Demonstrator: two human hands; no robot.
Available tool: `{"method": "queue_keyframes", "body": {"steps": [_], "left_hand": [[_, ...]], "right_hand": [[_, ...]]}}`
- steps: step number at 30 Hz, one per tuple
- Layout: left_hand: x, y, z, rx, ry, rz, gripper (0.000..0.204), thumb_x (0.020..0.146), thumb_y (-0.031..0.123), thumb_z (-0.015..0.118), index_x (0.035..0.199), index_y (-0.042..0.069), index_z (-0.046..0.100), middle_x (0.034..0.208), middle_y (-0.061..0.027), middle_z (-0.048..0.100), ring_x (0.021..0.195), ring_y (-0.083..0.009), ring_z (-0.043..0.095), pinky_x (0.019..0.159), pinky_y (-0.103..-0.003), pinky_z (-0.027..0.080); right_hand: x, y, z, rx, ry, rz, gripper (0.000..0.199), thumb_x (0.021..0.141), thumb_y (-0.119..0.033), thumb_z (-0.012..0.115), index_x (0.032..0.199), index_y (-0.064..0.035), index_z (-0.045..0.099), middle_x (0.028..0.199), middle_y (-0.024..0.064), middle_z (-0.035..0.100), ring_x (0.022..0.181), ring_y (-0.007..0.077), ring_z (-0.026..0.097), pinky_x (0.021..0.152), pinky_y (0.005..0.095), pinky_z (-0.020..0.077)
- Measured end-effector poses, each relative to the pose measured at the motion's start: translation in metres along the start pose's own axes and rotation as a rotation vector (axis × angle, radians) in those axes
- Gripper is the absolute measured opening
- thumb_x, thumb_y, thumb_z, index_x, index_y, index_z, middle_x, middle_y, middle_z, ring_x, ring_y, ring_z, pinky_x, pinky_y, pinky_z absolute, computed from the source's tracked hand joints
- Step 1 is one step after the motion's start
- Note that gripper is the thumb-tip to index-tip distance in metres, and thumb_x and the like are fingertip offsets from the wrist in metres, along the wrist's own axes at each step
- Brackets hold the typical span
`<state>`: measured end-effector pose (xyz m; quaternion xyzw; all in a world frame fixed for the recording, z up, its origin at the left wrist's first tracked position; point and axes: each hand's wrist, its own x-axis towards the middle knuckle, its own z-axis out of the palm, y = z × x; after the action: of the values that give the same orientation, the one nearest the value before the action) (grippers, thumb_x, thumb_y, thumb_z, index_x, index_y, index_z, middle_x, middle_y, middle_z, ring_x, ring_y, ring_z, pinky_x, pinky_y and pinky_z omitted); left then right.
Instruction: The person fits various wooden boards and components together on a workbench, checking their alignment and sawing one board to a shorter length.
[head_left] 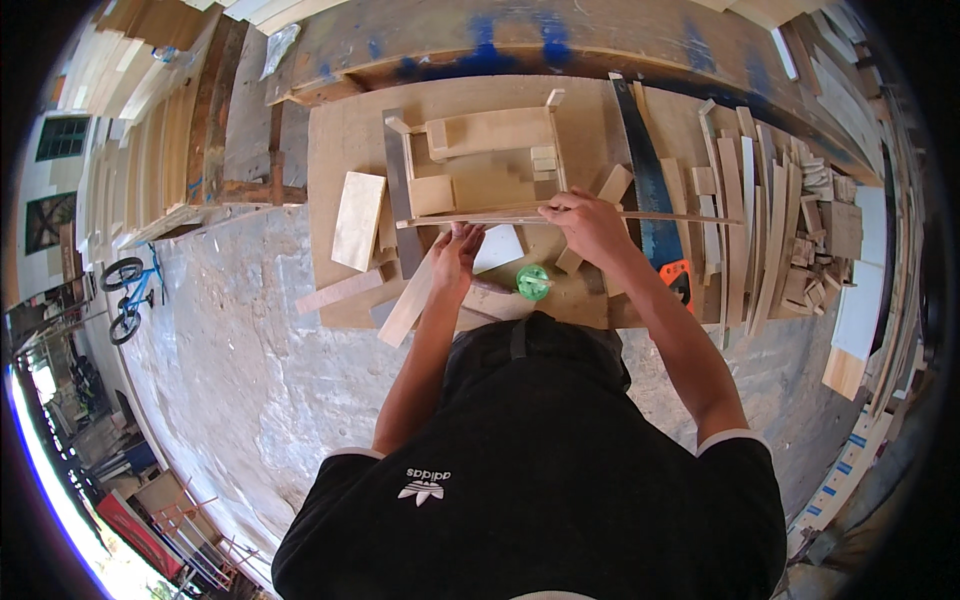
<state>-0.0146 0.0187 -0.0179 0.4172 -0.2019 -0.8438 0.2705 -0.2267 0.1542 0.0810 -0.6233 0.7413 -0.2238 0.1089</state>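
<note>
A long thin wooden strip (pixel 665 216) lies crosswise along the near side of a small wooden frame (pixel 558 150) with short legs at its corners. My right hand (pixel 590 228) pinches the strip from above, right of its middle. At the frame's near edge, the fingers of my left hand (pixel 457 256) are closed against the strip, their tips partly hidden. Inside the frame are a wooden block (pixel 432 195) and a small pale block (pixel 543 158). Close to my body stands a green round object (pixel 532 282), with a white sheet-like piece (pixel 498 250) beside my left hand.
A handsaw (pixel 648 165) with an orange handle (pixel 676 278) lies to the right of the frame. Wooden slats (pixel 755 215) and offcuts (pixel 812 255) fill the board's right side. A pale plank (pixel 358 220) lies left on the board (pixel 335 130). A blue bicycle (pixel 135 294) stands far left.
</note>
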Motion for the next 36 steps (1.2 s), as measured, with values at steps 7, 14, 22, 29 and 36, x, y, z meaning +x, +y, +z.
{"method": "queue_keyframes", "body": {"steps": [7,14,22,29,36], "left_hand": [[-0.001,0.002,0.001,-0.013,-0.002,-0.020,0.034,0.093,0.023,0.058,0.108,-0.006,0.051,0.103,-0.0142,0.060,0.101,-0.0264,0.062,0.092,-0.037,0.052],[-0.001,-0.001,-0.002,-0.031,0.000,-0.019,0.031,0.093,0.022,0.058,0.105,-0.006,0.052,0.102,-0.0158,0.060,0.099,-0.0274,0.063,0.091,-0.038,0.052],[0.007,-0.005,-0.011,-0.056,-0.040,-0.007,0.027,0.094,0.021,0.057,0.104,-0.003,0.053,0.106,-0.0170,0.061,0.100,-0.0285,0.063,0.091,-0.039,0.052],[0.012,-0.008,-0.011,-0.046,-0.043,-0.026,0.027,0.093,0.023,0.058,0.106,-0.001,0.053,0.106,-0.0155,0.061,0.101,-0.0278,0.063,0.089,-0.039,0.053],[0.019,-0.007,-0.010,-0.078,-0.012,-0.074,0.019,0.094,0.013,0.056,0.107,0.000,0.053,0.103,-0.0144,0.060,0.099,-0.0264,0.063,0.084,-0.037,0.053]], "right_hand": [[-0.002,0.002,0.003,-0.017,-0.020,0.004,0.031,0.071,0.001,0.059,0.097,-0.0106,0.071,0.094,0.0005,0.065,0.091,0.0235,0.060,0.072,0.0348,0.0532],[-0.005,0.003,0.007,-0.095,-0.052,-0.017,0.030,0.074,-0.002,0.059,0.098,-0.0144,0.072,0.093,-0.0015,0.065,0.089,0.0215,0.059,0.068,0.0338,0.0530],[-0.006,-0.003,0.001,-0.051,-0.082,0.004,0.028,0.076,-0.003,0.057,0.097,-0.0134,0.072,0.091,0.0015,0.064,0.090,0.0234,0.060,0.071,0.0373,0.0533],[-0.010,-0.002,0.006,0.000,-0.043,-0.035,0.017,0.081,-0.006,0.057,0.090,-0.0100,0.071,0.085,0.0056,0.064,0.085,0.0267,0.061,0.066,0.0388,0.0514],[-0.004,0.007,0.019,-0.015,0.000,-0.093,0.016,0.087,-0.014,0.058,0.081,-0.0064,0.070,0.080,0.0075,0.064,0.080,0.0275,0.061,0.065,0.0391,0.0502]]}}
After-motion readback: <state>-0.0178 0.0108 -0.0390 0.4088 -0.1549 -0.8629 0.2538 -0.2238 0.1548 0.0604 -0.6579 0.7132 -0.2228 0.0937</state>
